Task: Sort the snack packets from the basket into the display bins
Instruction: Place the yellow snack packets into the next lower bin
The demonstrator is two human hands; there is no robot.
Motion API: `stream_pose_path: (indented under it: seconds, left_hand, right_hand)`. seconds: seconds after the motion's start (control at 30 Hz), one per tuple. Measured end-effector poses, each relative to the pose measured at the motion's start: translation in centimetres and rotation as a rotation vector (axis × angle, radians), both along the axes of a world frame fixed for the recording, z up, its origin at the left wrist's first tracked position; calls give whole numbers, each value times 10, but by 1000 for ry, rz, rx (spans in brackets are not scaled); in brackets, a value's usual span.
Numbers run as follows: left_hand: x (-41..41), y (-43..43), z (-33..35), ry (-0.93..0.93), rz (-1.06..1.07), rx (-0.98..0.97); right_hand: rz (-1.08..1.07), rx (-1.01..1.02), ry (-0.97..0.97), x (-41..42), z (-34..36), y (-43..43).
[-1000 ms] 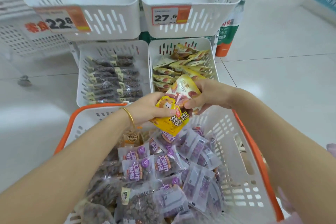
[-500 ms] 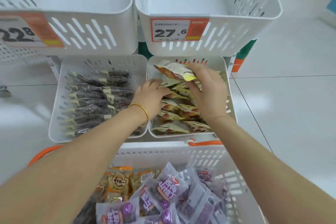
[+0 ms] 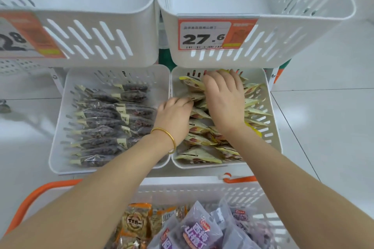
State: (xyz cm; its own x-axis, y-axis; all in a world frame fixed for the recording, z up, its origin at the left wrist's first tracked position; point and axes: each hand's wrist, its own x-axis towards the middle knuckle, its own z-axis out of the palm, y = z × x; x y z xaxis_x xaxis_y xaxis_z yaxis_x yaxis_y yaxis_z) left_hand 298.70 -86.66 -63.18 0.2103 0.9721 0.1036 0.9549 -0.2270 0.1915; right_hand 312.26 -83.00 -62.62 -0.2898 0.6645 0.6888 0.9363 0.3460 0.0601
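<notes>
Both my hands are inside the lower right display bin (image 3: pixel 272 127), which holds rows of yellow snack packets (image 3: pixel 199 154). My right hand (image 3: pixel 225 101) lies palm down on the packets at the back, fingers stretched toward the bin's rear wall, with one yellow packet (image 3: pixel 190 83) sticking out beside its thumb. My left hand (image 3: pixel 174 116), with a gold bangle on the wrist, presses its bent fingertips against the packets in the middle of the row. Below, the white basket (image 3: pixel 182 190) with orange handles holds purple packets (image 3: pixel 194 230) and orange-brown packets (image 3: pixel 135 224).
The lower left bin (image 3: pixel 58 137) is filled with dark transparent packets (image 3: pixel 109 119). Two white upper bins (image 3: pixel 91 32) (image 3: pixel 283 36) hang above, showing nothing inside; the right one carries a 27.6 price tag (image 3: pixel 204 35). White tiled floor (image 3: pixel 323 127) lies to the right.
My right hand has carried the yellow packet from above the basket into the back of the lower right bin and now lies flat there. My left hand has moved into the same bin.
</notes>
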Motion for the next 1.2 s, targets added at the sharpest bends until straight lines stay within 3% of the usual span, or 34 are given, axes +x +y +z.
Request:
stream_pose_path:
  seconds: [0.17,0.33,0.4,0.53,0.63,0.7,0.77,0.9,1.2]
  left_hand:
    - [-10,3,5,5,-62,86]
    - [-11,9,5,68,-59,88]
    - [-10,17,9,90,-46,71]
    - [-6,18,11,98,-64,28]
    - [-8,12,-1,76,-154,193]
    - [-10,14,-6,123,-228,260]
    - [-8,18,-4,224,-249,221]
    - [-4,33,1,321,-138,55]
    - [4,43,9,260,-77,-107]
  right_hand:
    - [84,-63,-68,11,-2,6]
    - [62,-525,-162,0,23,20]
    - [44,-579,-217,1,23,21]
    - [97,-472,-83,16,17,5]
    - [-15,-200,113,41,4,-11]
    - [-119,-222,234,56,-4,-16]
    - [-143,-372,231,65,-8,-16]
    - [-117,-635,34,67,-14,-4]
    - [-212,-810,29,70,-10,5]
